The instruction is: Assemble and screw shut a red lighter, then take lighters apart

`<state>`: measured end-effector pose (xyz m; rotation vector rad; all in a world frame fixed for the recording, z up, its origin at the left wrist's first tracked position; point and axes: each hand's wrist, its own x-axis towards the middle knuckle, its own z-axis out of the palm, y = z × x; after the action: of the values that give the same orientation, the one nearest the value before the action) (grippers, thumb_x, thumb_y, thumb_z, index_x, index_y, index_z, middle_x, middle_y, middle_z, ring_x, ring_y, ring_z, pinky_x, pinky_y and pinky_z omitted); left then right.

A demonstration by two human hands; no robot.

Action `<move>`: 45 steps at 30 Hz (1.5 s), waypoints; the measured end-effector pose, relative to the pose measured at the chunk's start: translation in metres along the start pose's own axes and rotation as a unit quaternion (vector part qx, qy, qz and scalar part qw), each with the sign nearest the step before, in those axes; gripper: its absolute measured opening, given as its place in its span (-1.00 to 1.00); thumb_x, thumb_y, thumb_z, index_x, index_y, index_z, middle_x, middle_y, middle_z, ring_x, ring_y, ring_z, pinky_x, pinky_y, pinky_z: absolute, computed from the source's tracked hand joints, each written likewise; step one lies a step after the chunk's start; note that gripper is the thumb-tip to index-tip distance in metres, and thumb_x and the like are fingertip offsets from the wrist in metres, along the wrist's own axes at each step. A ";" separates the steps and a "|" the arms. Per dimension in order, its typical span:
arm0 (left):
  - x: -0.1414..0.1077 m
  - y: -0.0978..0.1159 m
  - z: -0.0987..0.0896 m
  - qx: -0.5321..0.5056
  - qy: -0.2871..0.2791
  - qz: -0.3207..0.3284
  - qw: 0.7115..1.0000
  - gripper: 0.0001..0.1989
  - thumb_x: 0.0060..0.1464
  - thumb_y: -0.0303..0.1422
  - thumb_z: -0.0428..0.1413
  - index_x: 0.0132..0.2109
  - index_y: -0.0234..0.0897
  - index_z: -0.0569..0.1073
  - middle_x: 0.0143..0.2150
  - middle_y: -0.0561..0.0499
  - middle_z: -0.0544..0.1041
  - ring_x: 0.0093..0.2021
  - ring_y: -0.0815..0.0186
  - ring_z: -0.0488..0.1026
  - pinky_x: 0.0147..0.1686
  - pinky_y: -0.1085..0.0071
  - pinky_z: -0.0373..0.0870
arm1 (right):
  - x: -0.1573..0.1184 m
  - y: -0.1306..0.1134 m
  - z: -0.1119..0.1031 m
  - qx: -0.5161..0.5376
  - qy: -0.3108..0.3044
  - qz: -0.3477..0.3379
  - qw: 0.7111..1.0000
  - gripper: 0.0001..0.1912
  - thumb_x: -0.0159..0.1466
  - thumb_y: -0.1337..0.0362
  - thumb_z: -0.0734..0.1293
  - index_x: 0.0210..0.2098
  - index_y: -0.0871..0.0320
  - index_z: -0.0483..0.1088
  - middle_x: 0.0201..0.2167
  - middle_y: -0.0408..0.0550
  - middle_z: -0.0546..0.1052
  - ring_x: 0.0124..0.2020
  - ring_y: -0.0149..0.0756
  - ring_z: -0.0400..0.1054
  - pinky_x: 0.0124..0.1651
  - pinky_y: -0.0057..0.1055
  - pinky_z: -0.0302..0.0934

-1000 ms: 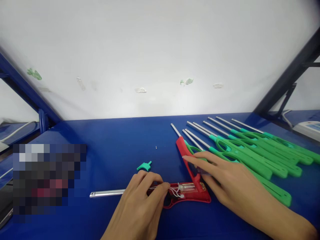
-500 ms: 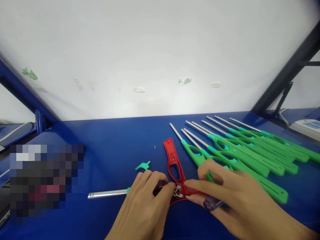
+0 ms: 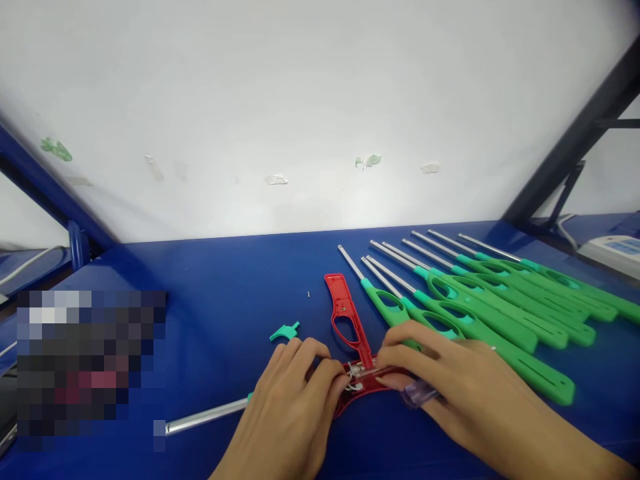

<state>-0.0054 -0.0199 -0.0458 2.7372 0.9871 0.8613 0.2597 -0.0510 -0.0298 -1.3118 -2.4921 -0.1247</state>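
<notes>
My left hand [image 3: 295, 400] has its fingers closed on the left part of an opened red lighter body [image 3: 370, 385], which shows white wires and small metal parts inside. A silver tube [image 3: 205, 419] sticks out to the left from under that hand. My right hand [image 3: 440, 373] pinches the right part of the same body, and a clear purple item [image 3: 419, 393] lies under its fingers. The other red shell half [image 3: 341, 300] rests above, its lower end touching the body. A teal trigger piece [image 3: 286, 331] lies beyond my left hand.
Several green lighters [image 3: 500, 300] with silver tubes lie side by side on the right of the blue table [image 3: 225, 287]. A tiny pin [image 3: 309, 294] lies near the middle. Blurred dark items [image 3: 90, 367] are at the left, and a white device [image 3: 615, 250] at the far right.
The silver tube's tip has swung down and to the left, so the red body now tilts. My right fingers have shifted slightly up, and more of the clear purple item shows.
</notes>
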 end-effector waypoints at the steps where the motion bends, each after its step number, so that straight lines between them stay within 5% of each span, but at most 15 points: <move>1: 0.000 0.000 0.000 0.001 0.000 0.001 1.000 -0.79 0.49 -0.53 -0.01 -0.05 -0.24 0.50 -0.12 -0.05 0.55 -0.19 0.16 0.46 -0.12 0.16 0.49 | -0.001 0.000 0.001 -0.004 -0.004 -0.006 1.000 -0.56 0.35 0.49 0.21 0.10 -0.11 0.39 0.02 -0.17 0.53 -0.40 -0.41 0.51 -0.45 -0.36 0.25; 7: 0.002 -0.001 -0.001 0.003 -0.002 0.005 1.000 -0.78 0.49 -0.54 -0.03 -0.08 -0.24 0.49 -0.14 -0.04 0.56 -0.21 0.17 0.46 -0.12 0.18 0.49 | -0.005 0.003 0.003 -0.002 -0.027 0.006 1.000 -0.46 0.41 0.44 0.25 0.29 -0.16 0.33 0.06 -0.16 0.49 -0.33 -0.45 0.52 -0.37 -0.39 0.30; 17: -0.003 0.004 -0.005 0.005 0.007 0.029 1.000 -0.78 0.49 -0.53 -0.04 -0.08 -0.22 0.47 -0.15 -0.03 0.55 -0.22 0.18 0.44 -0.15 0.19 0.44 | -0.001 -0.007 0.000 0.006 0.000 -0.050 0.999 -0.38 0.25 0.56 0.17 0.18 -0.14 0.38 0.05 -0.30 0.58 -0.31 -0.40 0.59 -0.39 -0.30 0.29; 27: -0.003 0.004 -0.006 -0.028 -0.006 0.002 1.000 -0.83 0.47 -0.53 0.01 -0.04 -0.19 0.45 -0.11 -0.01 0.56 -0.15 0.18 0.47 -0.08 0.20 0.48 | -0.007 -0.004 0.004 -0.005 0.026 -0.048 0.999 -0.40 0.37 0.59 0.12 0.27 -0.04 0.30 0.10 -0.18 0.64 -0.19 -0.34 0.60 -0.24 -0.32 0.34; 35: -0.003 0.002 -0.002 0.012 -0.010 0.032 0.999 -0.77 0.47 -0.55 -0.06 -0.12 -0.23 0.44 -0.17 -0.05 0.55 -0.24 0.15 0.43 -0.22 0.19 0.44 | -0.008 -0.004 0.000 -0.011 0.078 -0.069 0.994 -0.54 0.52 0.51 0.08 0.27 0.05 0.36 0.04 -0.17 0.65 -0.27 -0.45 0.55 -0.27 -0.37 0.30; 45: -0.003 0.002 -0.003 0.022 -0.023 0.052 0.998 -0.76 0.46 -0.57 -0.07 -0.12 -0.24 0.45 -0.17 -0.05 0.54 -0.24 0.15 0.42 -0.20 0.19 0.40 | -0.018 -0.008 -0.002 -0.014 0.063 -0.031 0.997 -0.44 0.47 0.56 0.08 0.27 -0.05 0.38 0.10 -0.20 0.65 -0.25 -0.41 0.57 -0.26 -0.36 0.27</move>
<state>-0.0079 -0.0231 -0.0443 2.8546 0.8726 0.7980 0.2634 -0.0700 -0.0335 -1.1982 -2.4340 -0.2490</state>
